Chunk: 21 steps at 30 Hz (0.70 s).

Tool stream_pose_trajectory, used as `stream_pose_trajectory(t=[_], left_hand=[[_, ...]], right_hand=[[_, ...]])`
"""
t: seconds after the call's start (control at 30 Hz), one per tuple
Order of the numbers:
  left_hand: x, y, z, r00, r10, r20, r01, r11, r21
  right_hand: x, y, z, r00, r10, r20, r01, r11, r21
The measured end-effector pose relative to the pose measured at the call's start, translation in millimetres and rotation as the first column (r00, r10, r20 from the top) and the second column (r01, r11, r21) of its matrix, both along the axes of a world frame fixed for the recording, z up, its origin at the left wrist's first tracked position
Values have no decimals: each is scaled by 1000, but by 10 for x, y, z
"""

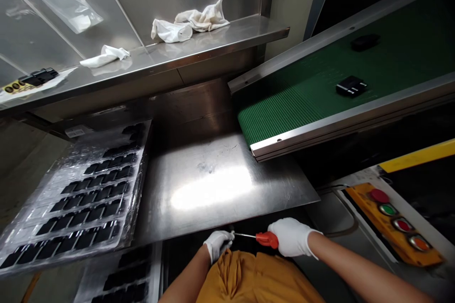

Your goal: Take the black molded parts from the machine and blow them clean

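My right hand (291, 237), in a white glove, grips a screwdriver (266, 239) by its red handle. Its thin steel shaft points left toward my left hand (217, 245), also white-gloved, and the tip reaches that hand's fingers. The fingers of my left hand curl inward, and I cannot tell whether they hold anything small. Both hands are low in the view, just below the front edge of a stainless steel plate (220, 189), above my mustard-yellow garment (256, 281).
A green conveyor belt (284, 99) with steel side rails carries black parts (351, 86) at right. Clear plastic trays (140, 175) of black parts stack at left. White cloths (192, 23) lie on a steel shelf (227, 38). An orange push-button panel (394, 227) sits at lower right.
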State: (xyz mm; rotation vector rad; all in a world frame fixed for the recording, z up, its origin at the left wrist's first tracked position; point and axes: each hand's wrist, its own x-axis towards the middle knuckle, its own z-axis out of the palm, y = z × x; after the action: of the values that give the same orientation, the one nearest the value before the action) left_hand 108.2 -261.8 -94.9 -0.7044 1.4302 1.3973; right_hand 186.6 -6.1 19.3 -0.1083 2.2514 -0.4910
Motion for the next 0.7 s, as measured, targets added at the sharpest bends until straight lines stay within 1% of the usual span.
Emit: stream_pose_trajectory(t=[0.1, 0.2, 0.33, 0.43, 0.6, 0.7], left_hand=[[15, 30, 19, 986, -156, -61, 153, 987, -44], [8, 50, 53, 965, -243, -94, 238, 969, -66], [17, 73, 84, 948, -268, -170, 265, 963, -39], [39, 92, 74, 941, -279, -192, 281, 960, -15], [44, 64, -24, 924, -323, -204, 328, 945, -11], [38, 25, -119, 908, -356, -222, 359, 933, -27]], right_hand=[[15, 32, -12, 1000, 21, -6, -21, 1000, 18], [43, 24, -35, 1000, 7, -7, -6, 1000, 29], [56, 11, -63, 1000, -1, -4, 2, 999, 41], [44, 27, -84, 1000, -13, 7, 13, 998, 56], [27, 62, -138, 999, -25, 43, 23, 998, 67], [41, 57, -158, 997, 6, 81, -10, 999, 53]])
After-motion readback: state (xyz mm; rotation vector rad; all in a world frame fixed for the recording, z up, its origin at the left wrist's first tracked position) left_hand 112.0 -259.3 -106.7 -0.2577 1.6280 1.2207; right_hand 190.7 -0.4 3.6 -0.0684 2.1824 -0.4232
